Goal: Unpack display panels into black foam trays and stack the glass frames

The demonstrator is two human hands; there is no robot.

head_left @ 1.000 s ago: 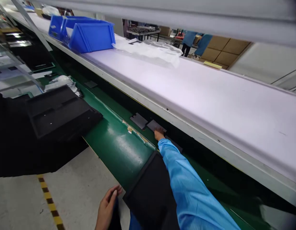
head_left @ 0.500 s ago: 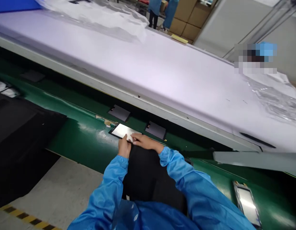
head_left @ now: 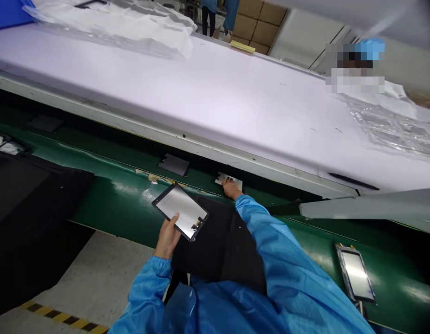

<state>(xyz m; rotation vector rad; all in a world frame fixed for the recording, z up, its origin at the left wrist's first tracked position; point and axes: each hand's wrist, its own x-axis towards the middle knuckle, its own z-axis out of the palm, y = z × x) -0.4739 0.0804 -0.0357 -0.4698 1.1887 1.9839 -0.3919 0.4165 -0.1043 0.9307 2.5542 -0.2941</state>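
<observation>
My left hand grips a tablet screen panel by its lower left edge, thumb on the silvery back. The panel has a black border and a small connector with a flex cable at its lower right end. It is tilted above a black mat. My right hand reaches forward to a second, smaller-looking screen panel on the green surface under the white bench, fingers over its face and thumb side hidden. Left of it lies another grey panel.
A white bench top overhangs the green surface. Another panel lies far left in shadow, and a framed screen lies at right. Clear plastic sheeting sits on the bench. A co-worker is beyond it.
My right hand has left the panel in my left hand and moved forward to the panel under the bench, which now looks brighter. My left hand has brought its panel nearer and turned it.
</observation>
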